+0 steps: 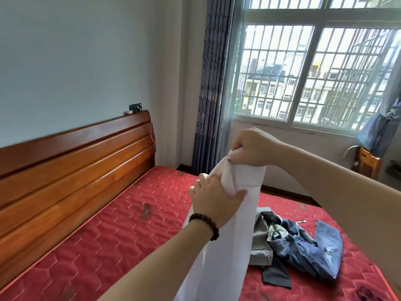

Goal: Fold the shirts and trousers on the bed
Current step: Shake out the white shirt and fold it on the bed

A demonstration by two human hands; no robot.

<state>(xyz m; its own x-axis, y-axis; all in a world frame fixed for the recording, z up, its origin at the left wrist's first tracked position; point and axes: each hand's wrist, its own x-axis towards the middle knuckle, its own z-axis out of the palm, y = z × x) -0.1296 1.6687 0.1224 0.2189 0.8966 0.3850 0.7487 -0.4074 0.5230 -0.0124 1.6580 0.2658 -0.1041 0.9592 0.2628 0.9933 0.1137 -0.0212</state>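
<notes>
Wooden headboard [71, 161] standing at left, left hand [213, 197] with fingers curled, clamping the white garment [227, 224] hanging above the red mattress [130, 224], right hand [252, 146] gripping its top edge in a fist, jeans pile [303, 244] lying at right.

A garment [230, 224] hangs above the bed [121, 233], headboard [71, 170] at left, clothes pile [299, 242] to its right, window [312, 68] behind, chair [368, 162] far right
</notes>
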